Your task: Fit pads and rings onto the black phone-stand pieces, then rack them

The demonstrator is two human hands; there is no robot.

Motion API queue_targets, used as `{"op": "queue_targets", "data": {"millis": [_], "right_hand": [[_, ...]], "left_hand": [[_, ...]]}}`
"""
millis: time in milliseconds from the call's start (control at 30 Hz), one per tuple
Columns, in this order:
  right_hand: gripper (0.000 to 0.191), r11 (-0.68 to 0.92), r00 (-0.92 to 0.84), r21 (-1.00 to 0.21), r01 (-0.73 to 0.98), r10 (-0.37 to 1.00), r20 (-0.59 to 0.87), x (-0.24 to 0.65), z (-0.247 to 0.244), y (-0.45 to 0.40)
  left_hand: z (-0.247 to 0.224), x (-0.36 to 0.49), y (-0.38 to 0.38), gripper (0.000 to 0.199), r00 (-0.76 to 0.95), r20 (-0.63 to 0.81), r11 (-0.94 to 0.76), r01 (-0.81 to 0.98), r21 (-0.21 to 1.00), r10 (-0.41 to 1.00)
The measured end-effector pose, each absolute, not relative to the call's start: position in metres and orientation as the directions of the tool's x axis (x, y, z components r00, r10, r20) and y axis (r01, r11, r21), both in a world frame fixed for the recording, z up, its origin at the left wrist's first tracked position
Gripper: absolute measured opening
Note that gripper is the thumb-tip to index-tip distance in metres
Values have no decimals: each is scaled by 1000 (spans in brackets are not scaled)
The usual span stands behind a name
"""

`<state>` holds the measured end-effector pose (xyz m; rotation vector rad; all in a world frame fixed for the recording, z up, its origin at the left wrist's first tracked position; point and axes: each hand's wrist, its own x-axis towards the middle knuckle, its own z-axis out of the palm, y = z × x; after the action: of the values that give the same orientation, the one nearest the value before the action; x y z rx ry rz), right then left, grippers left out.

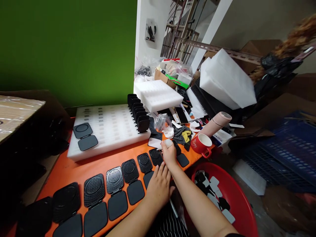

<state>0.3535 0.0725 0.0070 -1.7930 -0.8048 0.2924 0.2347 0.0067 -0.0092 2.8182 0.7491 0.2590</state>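
- Our right hand (170, 154) pinches a white item (168, 143), partly hidden in its grip.
- Our left hand (160, 182), grip flattened out, hides part of a black plate (147, 178).

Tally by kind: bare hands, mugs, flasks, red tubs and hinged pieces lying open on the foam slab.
Left hand and right hand: 2
Hinged piece lying open on foam slab: 1
Mug: 1
Flask: 1
Red tub: 1
Total: 6

smooth matt lower panels (118, 205); glossier, waffled upper panels (114, 179); foam slab (111, 140).
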Motion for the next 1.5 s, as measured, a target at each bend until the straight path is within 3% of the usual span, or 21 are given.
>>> {"op": "queue_targets", "data": {"millis": [133, 333, 400, 567, 867, 933, 1067, 1167, 1300, 1500], "right_hand": [[33, -178, 725, -887, 426, 654, 217, 355, 8, 68], [37, -94, 781, -995, 28, 623, -37, 354, 10, 62], [38, -98, 750, -995, -15, 657, -76, 350, 11, 58], [38, -130, 659, -983, 130, 752, -12, 337, 14, 50], [34, -166, 618, -887, 431, 771, 156, 331, 17, 42], [36, -185, 640, -909, 374, 761, 108, 333, 18, 41], [40, -160, 701, -986, 42, 708, -85, 337, 18, 47], [38, -103, 704, -991, -87, 697, -135, 335, 17, 57], [34, -98, 680, -992, -78, 723, -125, 323, 17, 70], [30, -172, 615, -979, 106, 785, -71, 311, 15, 85]], "left_hand": [[-7, 235, 7, 67, 857, 109, -848, 467, 251, 504], [-2, 234, 7, 65, 859, 99, -848, 468, 249, 503], [-1, 233, 7, 63, 860, 102, -850, 465, 248, 501], [2, 232, 8, 57, 864, 116, -857, 454, 243, 491], [-4, 233, 7, 59, 867, 145, -871, 442, 216, 476], [-6, 234, 7, 59, 864, 155, -870, 444, 212, 479], [-7, 233, 7, 63, 856, 175, -869, 451, 203, 486], [-7, 232, 7, 60, 861, 183, -876, 443, 191, 475], [-7, 231, 8, 57, 881, 188, -898, 408, 167, 435], [-5, 229, 9, 56, 888, 219, -914, 379, 145, 404]]}}
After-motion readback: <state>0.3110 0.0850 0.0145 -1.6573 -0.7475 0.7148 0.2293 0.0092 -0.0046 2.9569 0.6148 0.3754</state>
